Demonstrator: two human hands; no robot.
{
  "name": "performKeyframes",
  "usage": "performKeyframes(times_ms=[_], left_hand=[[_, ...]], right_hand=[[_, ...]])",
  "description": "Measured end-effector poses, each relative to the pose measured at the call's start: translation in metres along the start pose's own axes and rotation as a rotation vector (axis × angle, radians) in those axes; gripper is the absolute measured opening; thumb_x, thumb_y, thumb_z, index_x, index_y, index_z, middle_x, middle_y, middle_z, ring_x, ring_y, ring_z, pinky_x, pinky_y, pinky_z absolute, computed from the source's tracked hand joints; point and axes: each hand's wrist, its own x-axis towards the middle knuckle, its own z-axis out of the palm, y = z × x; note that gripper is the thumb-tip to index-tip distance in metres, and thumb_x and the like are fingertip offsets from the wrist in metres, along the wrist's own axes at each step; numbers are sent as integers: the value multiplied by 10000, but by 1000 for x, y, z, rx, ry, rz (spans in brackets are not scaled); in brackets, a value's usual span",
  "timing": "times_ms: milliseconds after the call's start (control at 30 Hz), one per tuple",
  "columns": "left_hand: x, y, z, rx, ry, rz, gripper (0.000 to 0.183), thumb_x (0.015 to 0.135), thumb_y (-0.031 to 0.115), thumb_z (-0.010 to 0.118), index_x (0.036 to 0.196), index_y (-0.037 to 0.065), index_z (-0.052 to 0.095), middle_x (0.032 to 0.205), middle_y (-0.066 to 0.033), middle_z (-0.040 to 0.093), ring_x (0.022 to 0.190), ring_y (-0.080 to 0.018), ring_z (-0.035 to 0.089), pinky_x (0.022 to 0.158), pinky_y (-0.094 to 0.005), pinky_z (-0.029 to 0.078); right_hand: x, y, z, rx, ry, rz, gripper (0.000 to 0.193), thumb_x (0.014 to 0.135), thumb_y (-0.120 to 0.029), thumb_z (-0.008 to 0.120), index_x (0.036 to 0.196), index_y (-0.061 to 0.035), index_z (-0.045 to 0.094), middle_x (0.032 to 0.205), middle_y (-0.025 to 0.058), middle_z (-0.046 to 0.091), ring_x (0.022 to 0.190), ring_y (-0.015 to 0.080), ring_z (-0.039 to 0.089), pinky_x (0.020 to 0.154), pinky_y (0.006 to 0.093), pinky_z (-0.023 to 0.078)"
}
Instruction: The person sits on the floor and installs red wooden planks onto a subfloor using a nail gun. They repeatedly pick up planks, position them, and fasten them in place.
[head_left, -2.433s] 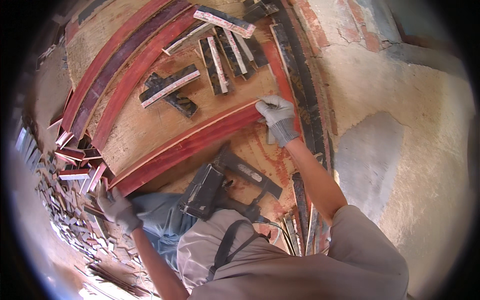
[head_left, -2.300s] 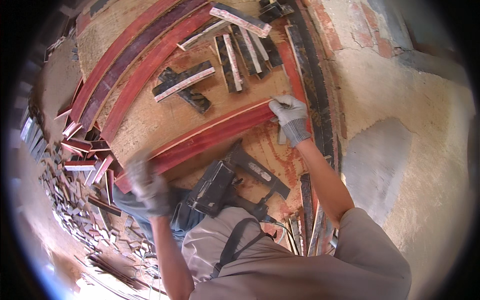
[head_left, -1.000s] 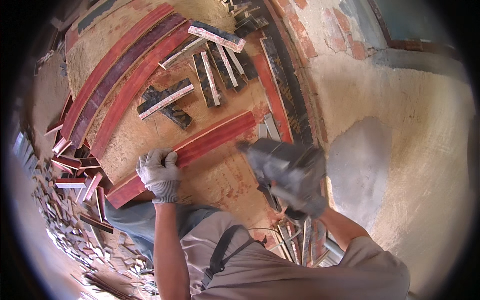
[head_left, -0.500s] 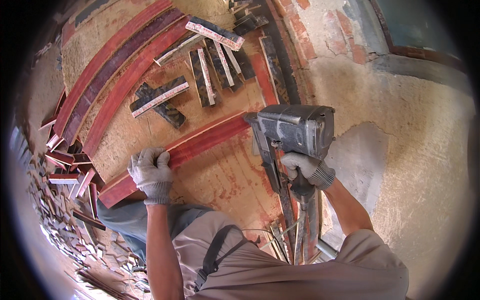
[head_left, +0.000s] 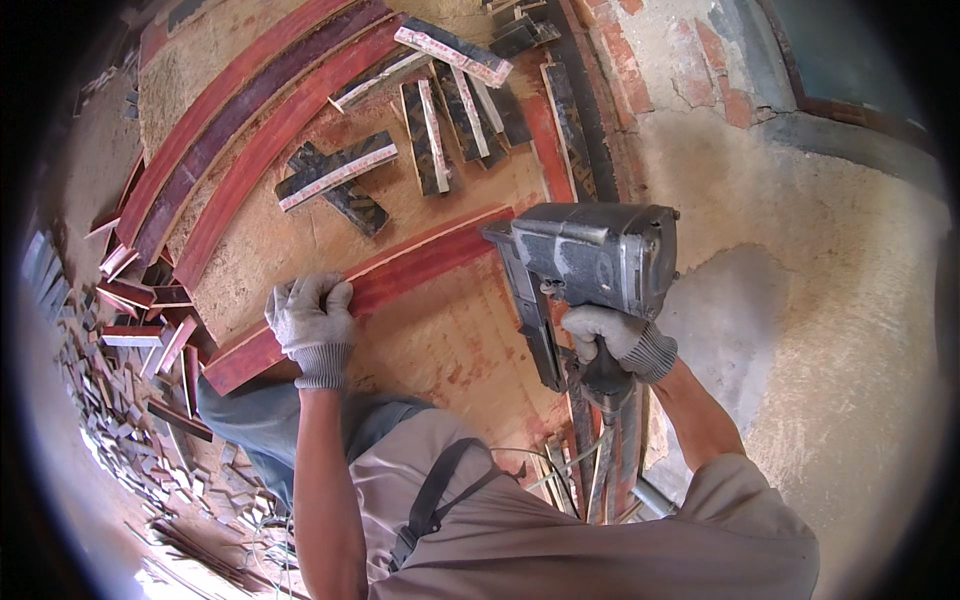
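A long strip of red-faced board (head_left: 420, 272) lies slantwise across the worktop. My left hand (head_left: 312, 318), in a grey knitted glove, is closed over the strip towards its left end, fingers over the far edge. My right hand (head_left: 610, 338), gloved alike, is wrapped round the handle of a black nail gun (head_left: 590, 255). The gun's nose is over the right end of the strip and hides part of it; whether it touches cannot be made out. Beyond the strip lie several short black wood blocks (head_left: 340, 180) with pale edges, two of them crossed.
Curved red strips (head_left: 240, 195) lie along the far left of the worktop (head_left: 450, 350). Offcuts (head_left: 130, 400) are heaped on the floor at left. A stained wall (head_left: 800, 330) rises at right. A hose (head_left: 604, 450) hangs from the gun among upright slats.
The view has shifted slightly, so the worktop sits higher and further right. The gun's nose has come a little nearer to me and leftward over the strip. Both grips are unchanged.
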Motion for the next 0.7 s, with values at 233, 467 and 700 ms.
performKeyframes(times_ms=[233, 467, 700], left_hand=[[0, -2, 0, 21, 16, 34, 106, 790, 212, 789, 855, 129, 771, 836, -52, 732, 888, -287, 627, 907, -435, 460], [1, 0, -1, 7, 11, 32, 83, 787, 209, 788, 836, 146, 764, 838, -41, 736, 879, -290, 624, 929, -433, 451], [0, 1, -2, -23, 25, 32, 73, 780, 206, 785, 788, 151, 738, 840, -35, 737, 859, -297, 627, 950, -433, 439]], right_hand=[[12, 3, 10, -49, -40, 23, 184, 915, -128, 609, 754, -42, 635, 599, 38, 537, 570, 131, 527, 571, 308, 447], [0, -8, 11, 41, 5, 34, 231, 922, -115, 600, 1109, 0, 670, 600, 22, 517, 528, 127, 503, 563, 297, 446], [13, 11, 42, -203, -113, 48, 358, 990, -242, 593, 673, -82, 546, 598, 44, 556, 570, 141, 541, 618, 314, 479]])
